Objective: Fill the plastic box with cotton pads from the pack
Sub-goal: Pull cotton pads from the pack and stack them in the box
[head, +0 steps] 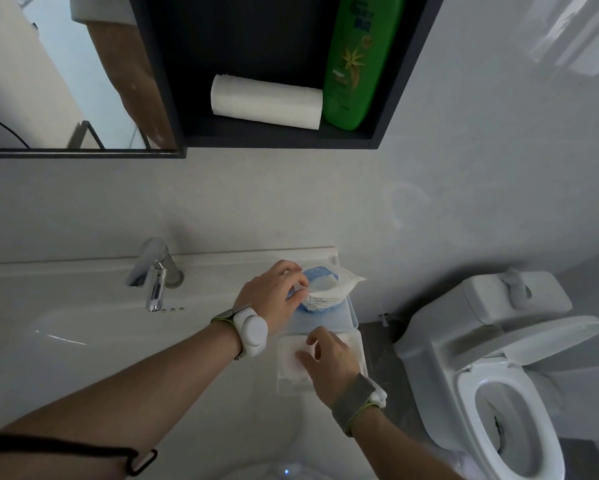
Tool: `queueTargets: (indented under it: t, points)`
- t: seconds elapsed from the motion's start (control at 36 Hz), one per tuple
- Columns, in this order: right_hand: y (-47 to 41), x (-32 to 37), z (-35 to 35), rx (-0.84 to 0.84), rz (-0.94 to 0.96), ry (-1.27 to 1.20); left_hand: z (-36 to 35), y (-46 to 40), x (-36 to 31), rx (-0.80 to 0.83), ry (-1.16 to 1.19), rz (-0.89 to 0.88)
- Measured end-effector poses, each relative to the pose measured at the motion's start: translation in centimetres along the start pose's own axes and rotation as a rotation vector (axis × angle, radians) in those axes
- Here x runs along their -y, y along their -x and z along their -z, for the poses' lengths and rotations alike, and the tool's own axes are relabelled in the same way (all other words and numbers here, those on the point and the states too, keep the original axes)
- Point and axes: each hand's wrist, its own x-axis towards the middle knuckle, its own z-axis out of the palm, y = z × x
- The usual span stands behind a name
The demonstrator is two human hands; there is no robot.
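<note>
The blue and white pack of cotton pads (329, 289) lies on the lid of the plastic box (325, 318) at the right end of the sink counter, its top torn open with white pads showing. My left hand (274, 296) grips the pack's left side. The clear plastic box (286, 375) sits just in front, with white cotton pads (289, 356) inside. My right hand (329, 362) reaches into the box with its fingers on the pads. Whether those fingers pinch a pad is hidden.
A chrome faucet (154, 271) stands left of the hands above the sink basin (66, 341). A toilet (499, 375) with its lid up is at the right. Overhead, a dark shelf (277, 140) holds a paper roll (265, 100) and a green bottle (357, 60); a mirror (49, 81) hangs left.
</note>
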Motion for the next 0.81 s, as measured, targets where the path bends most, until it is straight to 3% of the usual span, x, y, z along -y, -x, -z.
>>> queueTargets:
  t: [0.11,0.25,0.44,0.81]
  points:
    - [0.0,-0.1,-0.6,0.036,0.239,0.087,-0.2,-0.1,0.0,0.004,0.004,-0.007]
    - [-0.4,0.1,-1.4,0.124,0.361,0.235,-0.2,0.0,-0.1,-0.001,0.007,-0.008]
    - [-0.2,0.7,-1.5,0.12,0.347,0.387,-0.1,0.0,0.1,-0.008,0.004,-0.011]
    - [-0.1,0.4,-0.2,0.145,0.335,0.325,-0.1,-0.1,0.1,-0.002,0.018,-0.017]
